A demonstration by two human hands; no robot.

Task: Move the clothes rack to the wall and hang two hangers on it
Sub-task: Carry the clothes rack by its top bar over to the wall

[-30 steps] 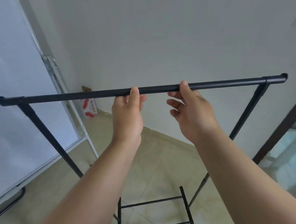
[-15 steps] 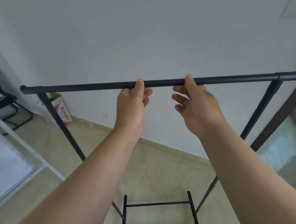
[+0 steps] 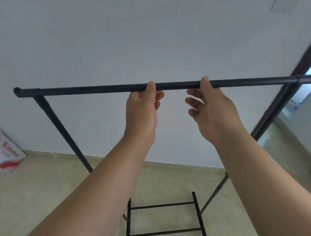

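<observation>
While you carry the black tubular metal clothes rack point(image 3: 97, 89) by its top bar, the view has swung right over the last second: the white board and its frame that filled the left side are gone, and the red-and-white cardboard carton point(image 3: 7, 153) has slid out to the far left edge. The plain white wall point(image 3: 148, 38) now fills the frame, squarely behind the bar, and the bar lies level across it. Your left hand point(image 3: 142, 109) is wrapped around the bar near its middle, thumb over the near side and fingers curled behind. Your right hand point(image 3: 212, 110) has only its thumb and upper fingers on the bar just beside it; the lower fingers hang loose and spread, much as they did a second ago.

Judging from this, the rack has turned to face the wall and is near it, so the move is almost done. The lower rungs point(image 3: 163, 205) sit over the beige tiled floor point(image 3: 39, 192) close to you, with floor showing between them and the wall, so a little push may remain. No hangers are in sight.
</observation>
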